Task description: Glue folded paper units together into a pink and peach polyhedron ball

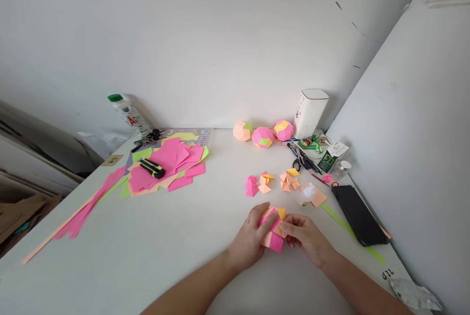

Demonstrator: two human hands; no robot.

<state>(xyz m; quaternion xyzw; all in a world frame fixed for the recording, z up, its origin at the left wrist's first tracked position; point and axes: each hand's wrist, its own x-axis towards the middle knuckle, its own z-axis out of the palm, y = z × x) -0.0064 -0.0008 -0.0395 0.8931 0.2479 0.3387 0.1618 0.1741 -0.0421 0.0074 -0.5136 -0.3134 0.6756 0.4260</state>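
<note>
A partly assembled folded-paper ball (276,242) in pink, peach and orange is held between my two hands, low over the white table. My left hand (252,234) wraps around its left side, with the fingers lying across the top. On the right edge of the ball, my right hand (303,236) pinches a peach flap between thumb and fingers. Just beyond lie a pink folded piece (251,185), a peach and orange folded piece (265,181) and another peach cluster (289,180). A small translucent bottle with a white tip (308,192) stands near my right hand.
Three finished paper balls (263,137) sit against the wall beside a white container (310,113). Coloured paper sheets (169,158) with a utility knife (152,168) lie at left, near a leaning bottle (128,114). At right are a black phone (360,214), scissors (296,163) and a jar (342,169).
</note>
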